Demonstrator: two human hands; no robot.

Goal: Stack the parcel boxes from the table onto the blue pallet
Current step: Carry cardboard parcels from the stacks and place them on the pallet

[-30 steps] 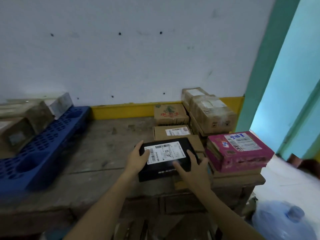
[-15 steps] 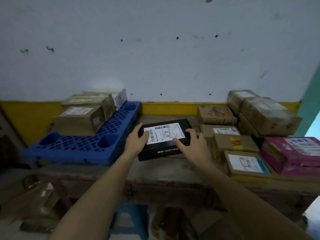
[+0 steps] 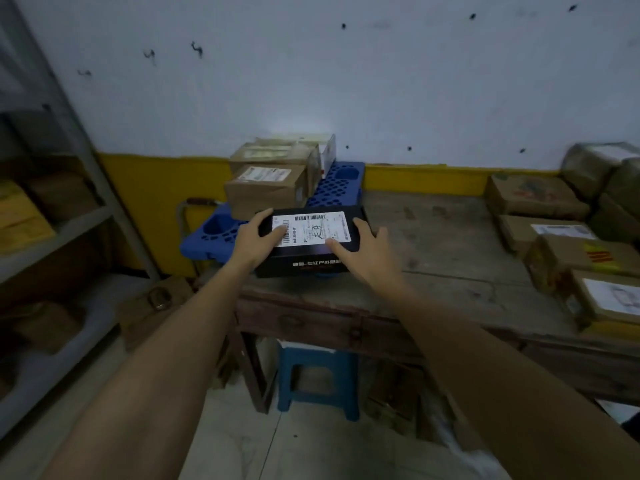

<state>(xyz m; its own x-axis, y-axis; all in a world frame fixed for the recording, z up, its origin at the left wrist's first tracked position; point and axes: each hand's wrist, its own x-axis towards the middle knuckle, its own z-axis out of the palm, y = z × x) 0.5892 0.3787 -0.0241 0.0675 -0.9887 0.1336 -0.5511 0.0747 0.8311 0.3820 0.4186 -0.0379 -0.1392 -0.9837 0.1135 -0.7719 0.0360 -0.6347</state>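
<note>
I hold a flat black box with a white shipping label between both hands, over the near right part of the blue pallet. My left hand grips its left end, thumb on the label. My right hand grips its right end, fingers curled over the top edge. Three brown cardboard boxes sit stacked on the pallet's far left side. More parcel boxes lie on the right of the wooden table.
A grey metal shelf with yellow and brown boxes stands at the left. A blue stool is under the table. Flattened cardboard lies on the floor by the table leg. The wall runs behind the pallet.
Both hands have carried the black box leftward from the parcel pile on the table's right to above the blue pallet. My view has turned left with it.
</note>
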